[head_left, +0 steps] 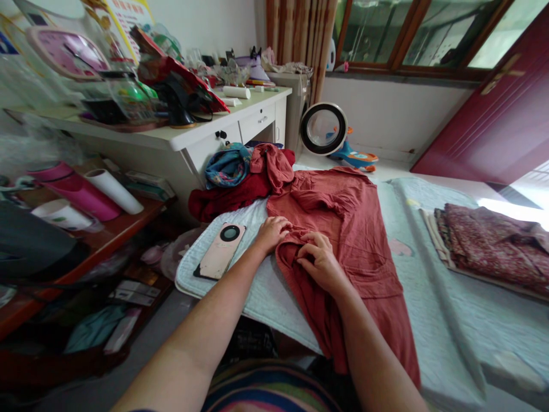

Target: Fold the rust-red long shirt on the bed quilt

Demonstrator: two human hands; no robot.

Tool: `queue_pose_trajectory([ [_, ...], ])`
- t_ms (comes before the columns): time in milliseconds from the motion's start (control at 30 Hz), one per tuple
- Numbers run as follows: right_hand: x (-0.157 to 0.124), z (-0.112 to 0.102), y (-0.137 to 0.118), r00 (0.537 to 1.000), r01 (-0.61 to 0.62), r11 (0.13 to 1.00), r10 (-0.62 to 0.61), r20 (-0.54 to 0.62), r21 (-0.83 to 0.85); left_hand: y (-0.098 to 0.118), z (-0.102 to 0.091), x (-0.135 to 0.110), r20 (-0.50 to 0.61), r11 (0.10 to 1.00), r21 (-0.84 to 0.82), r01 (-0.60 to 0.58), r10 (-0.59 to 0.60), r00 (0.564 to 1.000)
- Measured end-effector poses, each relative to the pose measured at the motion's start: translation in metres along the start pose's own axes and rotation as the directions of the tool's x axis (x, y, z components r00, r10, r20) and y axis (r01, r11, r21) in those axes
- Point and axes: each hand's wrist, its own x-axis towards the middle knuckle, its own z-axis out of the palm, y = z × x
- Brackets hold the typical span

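A rust-red garment (pixel 364 246) with a patch pocket and seams lies spread over the pale quilted cover, its near end hanging past the bed's edge. My left hand (pixel 274 233) rests at its left edge, fingers curled onto the fabric. Just to the right, my right hand (pixel 319 260) has bent fingers gripping a gathered fold of the same garment. The fingertips of both hands are partly hidden in the cloth. Left of my left wrist lies a pale pink phone (pixel 218 254), its round camera ring facing up.
Beyond the hands sit a bunched blue patterned cloth (pixel 228 164) and dark red clothing (pixel 231 197). Folded floral clothes (pixel 493 243) lie at the right. A cluttered white desk (pixel 189 134) and a brown shelf (pixel 115 234) with a pink bottle (pixel 77 189) stand left.
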Motion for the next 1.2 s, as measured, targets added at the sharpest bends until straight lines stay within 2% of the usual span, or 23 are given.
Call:
queue_pose_trajectory([
  [100, 0.0, 0.003, 0.001, 1.0, 0.0, 1.0, -0.001, -0.025, -0.01, 0.002, -0.001, -0.001, -0.001, 1.0, 0.009, 0.009, -0.009, 1.0],
  [233, 0.0, 0.003, -0.002, 1.0, -0.002, 1.0, 0.002, 0.023, -0.016, 0.002, -0.001, 0.0, 0.001, 0.999, 0.032, 0.004, -0.004, 1.0],
  [467, -0.002, -0.019, 0.001, 0.981, 0.013, 0.961, -0.065, 0.181, 0.275, 0.002, -0.001, 0.0, 0.006, 0.998, 0.059, 0.005, -0.005, 1.0],
  [600, -0.004, -0.02, 0.002, 0.997, -0.005, 0.984, -0.01, 0.082, 0.177, 0.0, 0.0, 0.0, 0.002, 0.999, 0.053, -0.004, 0.004, 1.0],
  [733, -0.002, -0.003, -0.006, 0.999, -0.017, 0.999, 0.019, -0.033, 0.04, -0.002, 0.002, 0.001, -0.003, 0.999, 0.049, -0.007, 0.007, 1.0],
  [800, -0.001, 0.005, -0.01, 0.998, -0.021, 1.0, 0.021, -0.056, -0.002, -0.002, 0.002, 0.001, 0.003, 0.999, 0.051, -0.004, 0.003, 1.0],
  [900, 0.0, 0.006, -0.01, 1.0, -0.021, 1.0, 0.021, 0.0, 0.022, -0.001, 0.001, 0.001, 0.006, 0.998, 0.057, 0.002, -0.002, 1.0],
  [1100, -0.003, -0.012, -0.003, 0.98, 0.002, 0.991, -0.029, 0.198, 0.137, 0.0, 0.001, 0.0, -0.01, 0.999, 0.047, -0.001, 0.002, 1.0],
  [1200, -0.003, -0.013, -0.003, 0.983, -0.015, 0.99, -0.012, 0.183, 0.142, -0.001, 0.002, 0.0, -0.011, 0.999, 0.052, -0.001, 0.002, 1.0],
])
